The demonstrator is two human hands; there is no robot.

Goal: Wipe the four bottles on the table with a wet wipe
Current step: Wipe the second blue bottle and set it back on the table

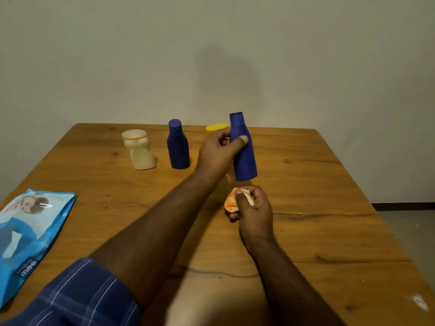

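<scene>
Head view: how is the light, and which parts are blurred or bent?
Head view: dim warm light; a soft shadow lies on the wall above the held blue bottle; a small glare spot marks the table at lower right; the wipes pack and the sleeve are blurred; table edges splay outward.

Wooden table (329,231), knotted and streaked with dark grain. Blue wet-wipe pack (30,236) lying flat at the near left edge, "mee" printed on one corner. Plain pale wall (117,55) behind. Strip of grey floor (409,227) far right, dark skirting (403,206) above it.
</scene>
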